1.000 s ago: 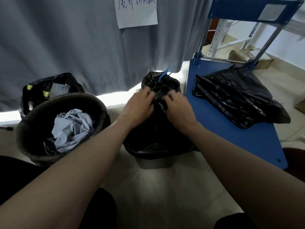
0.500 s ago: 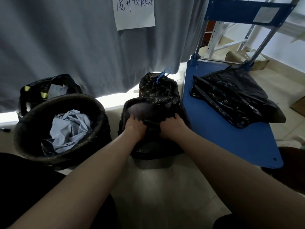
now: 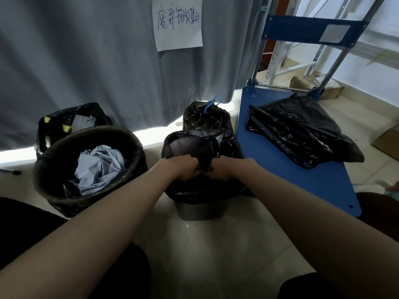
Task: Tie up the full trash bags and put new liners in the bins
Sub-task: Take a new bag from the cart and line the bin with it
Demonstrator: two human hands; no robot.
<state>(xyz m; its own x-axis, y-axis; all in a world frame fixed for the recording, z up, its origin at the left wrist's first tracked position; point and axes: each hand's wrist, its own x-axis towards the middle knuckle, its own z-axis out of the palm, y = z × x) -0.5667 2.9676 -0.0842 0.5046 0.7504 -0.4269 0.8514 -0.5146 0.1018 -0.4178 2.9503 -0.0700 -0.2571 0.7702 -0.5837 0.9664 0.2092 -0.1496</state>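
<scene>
A small grey bin [image 3: 199, 211] stands on the floor ahead of me with a black liner [image 3: 224, 145] draped over its rim. My left hand [image 3: 186, 169] and my right hand [image 3: 221, 171] both grip the liner's near edge, knuckles almost touching. Behind the bin sits a tied black trash bag [image 3: 207, 114] with a blue tie [image 3: 212, 103]. To the left, a round dark bin [image 3: 54, 169] holds crumpled blue-grey paper [image 3: 99, 165] in its black liner.
Another black bag [image 3: 64, 117] leans behind the round bin. A blue cart [image 3: 302, 180] on the right carries loose black bags [image 3: 302, 128]. A grey curtain [image 3: 86, 50] with a handwritten paper sign [image 3: 178, 23] hangs behind. A cardboard box [image 3: 388, 141] lies at far right.
My hands came down from the tied bag's top to the near rim of the grey bin and gathered the liner's edge; the liner now spreads open over the bin.
</scene>
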